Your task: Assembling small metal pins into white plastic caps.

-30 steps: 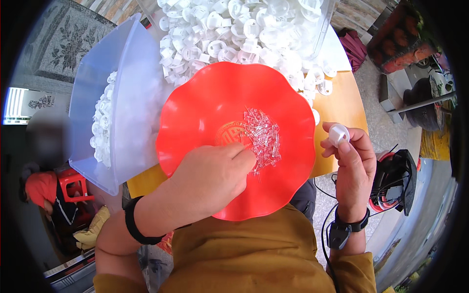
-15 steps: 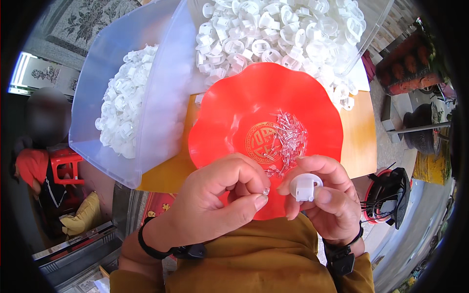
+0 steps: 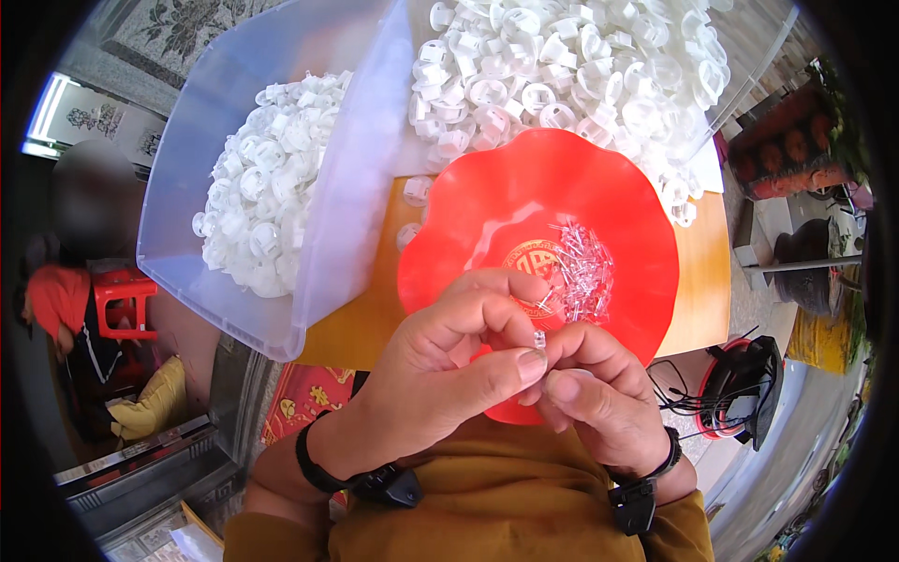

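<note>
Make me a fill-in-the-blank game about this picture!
1. The wavy bowl is ____.
2. The bluish tub of white pieces is on the bowl's ____ side.
3. The tiny piece at the left hand's fingertips is see-____.
4. Each arm wears a black band around the ____.

Missing words: red; left; through; wrist.

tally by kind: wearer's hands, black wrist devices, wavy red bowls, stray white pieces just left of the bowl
Left hand and right hand: 2
Black wrist devices: 2
Red bowl: 1
Stray white pieces: 2
Total: 7
</note>
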A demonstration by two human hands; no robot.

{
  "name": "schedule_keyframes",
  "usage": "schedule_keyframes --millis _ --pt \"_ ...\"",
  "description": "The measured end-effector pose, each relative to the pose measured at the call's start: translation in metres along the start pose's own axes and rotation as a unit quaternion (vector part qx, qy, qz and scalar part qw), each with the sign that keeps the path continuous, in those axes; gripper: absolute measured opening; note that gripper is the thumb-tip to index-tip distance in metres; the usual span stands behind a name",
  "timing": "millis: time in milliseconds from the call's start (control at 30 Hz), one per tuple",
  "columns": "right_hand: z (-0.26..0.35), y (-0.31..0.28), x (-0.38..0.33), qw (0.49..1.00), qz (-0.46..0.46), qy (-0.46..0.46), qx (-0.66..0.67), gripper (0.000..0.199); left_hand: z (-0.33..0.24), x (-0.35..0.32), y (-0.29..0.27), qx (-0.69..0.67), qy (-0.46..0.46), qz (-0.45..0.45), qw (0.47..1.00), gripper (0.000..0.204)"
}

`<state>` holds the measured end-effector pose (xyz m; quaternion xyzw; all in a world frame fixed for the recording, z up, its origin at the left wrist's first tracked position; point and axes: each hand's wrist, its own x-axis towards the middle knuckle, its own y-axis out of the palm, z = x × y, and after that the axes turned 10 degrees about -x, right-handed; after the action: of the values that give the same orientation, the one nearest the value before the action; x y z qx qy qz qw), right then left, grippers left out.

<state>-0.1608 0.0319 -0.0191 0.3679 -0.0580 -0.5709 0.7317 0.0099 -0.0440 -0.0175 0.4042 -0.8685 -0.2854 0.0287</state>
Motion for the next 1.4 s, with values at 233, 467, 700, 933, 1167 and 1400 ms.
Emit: schedule_keyframes --millis 233,467,700,933,1167,1400 --pt "-0.001 0.005 0.003 0.988 -0.082 -0.082 -0.105 0.010 0.002 0.002 0.002 -0.097 -0.055 -0.035 0.993 0.006" --pt "-0.003 0.001 0.007 0.968 -0.094 -0.135 -0.187 0.008 0.006 0.001 0.001 -0.126 -0.061 -0.028 0.990 0.007" --pt "-0.004 0.000 0.008 0.965 -0.086 -0.155 -0.194 0.006 0.000 0.000 0.003 -0.067 -0.042 -0.011 0.997 0.005" --pt "-0.003 0.000 0.007 0.979 -0.073 -0.110 -0.156 0.005 -0.007 0.002 0.001 -0.020 -0.033 -0.038 0.999 0.007" --pt "0.001 -0.004 0.011 0.991 -0.056 -0.018 0.119 0.029 -0.010 0.001 0.000 -0.012 0.006 -0.064 0.998 0.011" --pt "-0.002 -0.009 0.011 0.990 -0.030 -0.012 0.140 0.047 -0.007 -0.001 0.002 -0.001 0.035 -0.056 0.998 0.012"
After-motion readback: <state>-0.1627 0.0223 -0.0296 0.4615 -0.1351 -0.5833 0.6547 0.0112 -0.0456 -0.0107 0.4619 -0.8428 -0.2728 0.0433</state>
